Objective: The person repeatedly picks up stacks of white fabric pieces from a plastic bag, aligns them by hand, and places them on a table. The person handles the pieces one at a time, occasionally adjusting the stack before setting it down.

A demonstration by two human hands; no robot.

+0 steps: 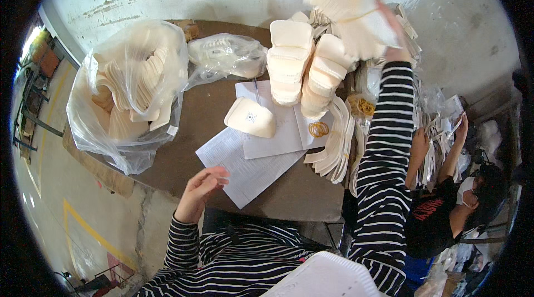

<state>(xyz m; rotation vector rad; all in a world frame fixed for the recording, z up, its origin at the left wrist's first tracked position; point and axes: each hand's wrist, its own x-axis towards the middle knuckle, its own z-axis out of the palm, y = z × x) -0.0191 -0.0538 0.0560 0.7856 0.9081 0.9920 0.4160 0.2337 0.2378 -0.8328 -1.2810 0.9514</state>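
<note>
My right hand (396, 33) is stretched out to the far right and grips the side of a bundle of cream tongue-shaped pads (356, 27). A band runs around that bundle, and its upper part is blurred. My left hand (203, 190) hovers over the table's front edge, fingers loosely bent, holding nothing. Beyond it lie a printed sheet (222, 169) and an open notebook (272, 144). One single cream pad (250, 116) with a small dark mark rests on the notebook. Two stacks of pads, a left stack (289, 63) and a right stack (322, 77), stand behind.
A clear plastic bag of pads (133, 91) stands at the left beside a smaller wrapped bag (228, 55). Rubber bands (318, 129) lie on the notebook, near a fanned bundle of strips (336, 141). A person in black (434, 219) handles pieces at the right.
</note>
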